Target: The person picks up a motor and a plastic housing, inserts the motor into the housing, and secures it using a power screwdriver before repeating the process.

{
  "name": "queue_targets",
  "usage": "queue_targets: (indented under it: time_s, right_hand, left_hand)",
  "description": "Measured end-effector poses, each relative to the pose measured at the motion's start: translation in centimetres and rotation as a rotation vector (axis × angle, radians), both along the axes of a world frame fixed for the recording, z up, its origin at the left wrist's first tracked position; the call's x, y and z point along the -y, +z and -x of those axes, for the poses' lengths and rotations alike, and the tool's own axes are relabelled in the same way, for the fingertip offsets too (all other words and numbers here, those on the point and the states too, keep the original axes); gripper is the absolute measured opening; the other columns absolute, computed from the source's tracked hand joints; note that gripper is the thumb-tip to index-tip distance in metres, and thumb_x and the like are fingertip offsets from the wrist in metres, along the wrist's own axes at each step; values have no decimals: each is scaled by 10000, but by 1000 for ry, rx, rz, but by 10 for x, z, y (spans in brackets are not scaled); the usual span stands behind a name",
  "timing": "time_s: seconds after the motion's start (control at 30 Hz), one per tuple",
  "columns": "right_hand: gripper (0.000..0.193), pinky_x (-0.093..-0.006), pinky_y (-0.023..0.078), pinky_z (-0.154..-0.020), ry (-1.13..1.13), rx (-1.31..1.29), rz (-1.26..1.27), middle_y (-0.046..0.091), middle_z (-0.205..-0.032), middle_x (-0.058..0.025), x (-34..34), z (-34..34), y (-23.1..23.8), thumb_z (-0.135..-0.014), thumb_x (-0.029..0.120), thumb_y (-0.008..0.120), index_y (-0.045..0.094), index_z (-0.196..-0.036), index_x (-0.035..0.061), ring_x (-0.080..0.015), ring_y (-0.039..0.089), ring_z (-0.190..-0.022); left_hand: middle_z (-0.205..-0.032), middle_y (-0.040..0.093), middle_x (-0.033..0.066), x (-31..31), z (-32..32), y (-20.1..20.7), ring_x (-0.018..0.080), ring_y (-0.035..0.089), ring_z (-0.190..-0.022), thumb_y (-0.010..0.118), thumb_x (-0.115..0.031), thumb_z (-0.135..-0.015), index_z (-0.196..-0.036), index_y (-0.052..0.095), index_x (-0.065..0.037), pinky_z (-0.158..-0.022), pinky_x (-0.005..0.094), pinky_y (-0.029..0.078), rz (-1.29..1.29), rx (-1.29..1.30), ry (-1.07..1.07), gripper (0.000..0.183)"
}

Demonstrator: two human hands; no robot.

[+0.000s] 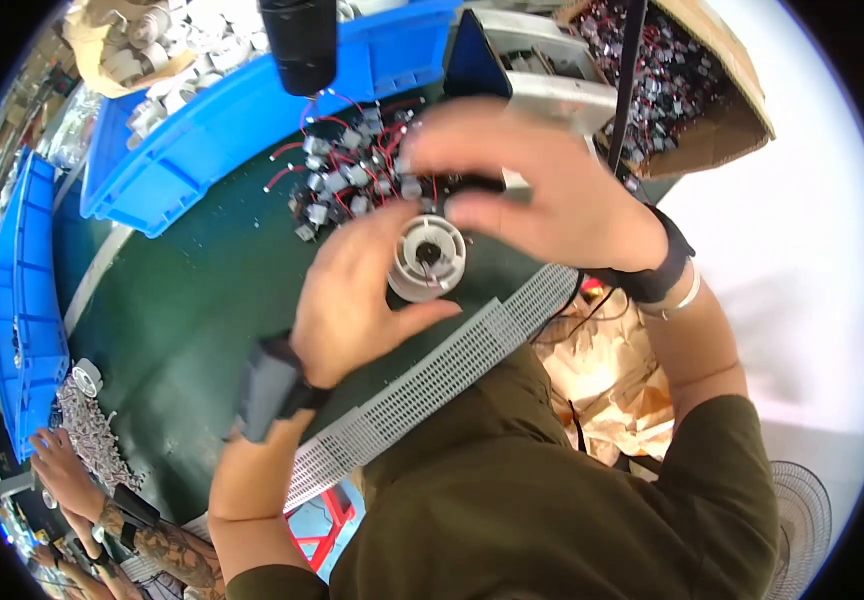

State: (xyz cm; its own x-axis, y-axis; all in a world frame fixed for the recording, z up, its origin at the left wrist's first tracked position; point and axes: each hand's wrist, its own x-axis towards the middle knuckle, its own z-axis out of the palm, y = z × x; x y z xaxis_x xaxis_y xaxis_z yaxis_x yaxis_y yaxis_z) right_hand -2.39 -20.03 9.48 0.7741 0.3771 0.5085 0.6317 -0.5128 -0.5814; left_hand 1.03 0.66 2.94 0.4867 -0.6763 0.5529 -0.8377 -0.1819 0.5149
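Observation:
A white round plastic housing (410, 288) with a ringed top and a dark centre hole stands on the green work surface. My left hand (347, 295) curls around its left side, the thumb along the near side and the fingers toward the back. A small metal-coloured bit shows in the hole. Above and right of the housing, my right hand (552, 190) is blurred by motion, its thumb and fingers apart and nothing visible between them. Just behind both hands lies a pile of small grey-and-black parts with red wires (352, 175), partly hidden by the right hand.
A blue bin (222, 160) holding white plastic parts spans the back. A cardboard box (742, 125) of small wired parts stands back right. A black cylinder (299, 50) hangs overhead. White perforated strip (432, 385) edges the table. Another person's hand (64, 470) is lower left, by small screw-like pieces (92, 430).

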Motion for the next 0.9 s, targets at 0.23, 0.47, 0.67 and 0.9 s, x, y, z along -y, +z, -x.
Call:
queue_targets:
  time_s: [0.23,0.47,0.67,0.9]
  right_hand:
    - [594,-256,485,-761,-303,213,-814,560,-1083,-159,-52,-103,89,-800,161,723,418,-1229,-114,-166,571,-950]
    - [167,-265,488,-638,355,5,-786,606,-812,-61,-14,-98,109,-773,123,692,616,-847,-5,-127,571,-695]
    - [264,-285,486,-552,-128,96,-845,591,-774,-99,41,14,73,-754,122,693,565,-935,-21,-189,578,-569]
    - [270,-257,476,-538,-36,248,-926,569,-819,-66,69,15,26,-739,-22,666,545,-980,-18,-153,574,-582]
  left_hand:
    - [-1089,598,137,6,10,-16,340,600,-995,783,-50,-617,-950,645,-4,-826,410,522,57,204,-42,363]
    - [-1065,619,128,7,8,-19,341,604,-989,801,-66,-622,-938,655,-9,-826,390,523,69,159,6,353]
    - [-1076,612,144,8,9,-22,356,601,-985,794,-5,-611,-951,655,0,-804,400,522,82,164,14,367]
    - [-1109,602,154,7,10,-25,358,596,-1018,787,4,-614,-965,647,5,-823,406,514,46,141,14,378]
